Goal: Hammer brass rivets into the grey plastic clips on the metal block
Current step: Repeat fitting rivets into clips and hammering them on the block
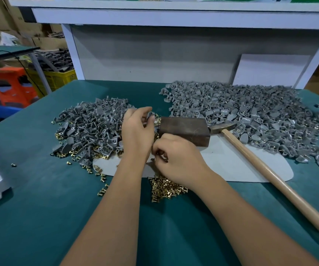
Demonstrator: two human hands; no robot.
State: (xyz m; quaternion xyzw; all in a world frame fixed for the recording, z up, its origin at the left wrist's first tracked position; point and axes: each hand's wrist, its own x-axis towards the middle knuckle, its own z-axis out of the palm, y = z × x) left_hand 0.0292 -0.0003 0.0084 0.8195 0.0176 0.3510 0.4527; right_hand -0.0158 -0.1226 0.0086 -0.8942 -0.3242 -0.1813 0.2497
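Just rivets (166, 188) beneath right hand (177, 160)

A white shelf frame (154, 16) backs the green-topped bench (39, 217); orange stool (10, 85), yellow crate (58, 78) leftward.

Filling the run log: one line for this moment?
left hand pinches clip | right hand picks rivets | hammer idle | block bare
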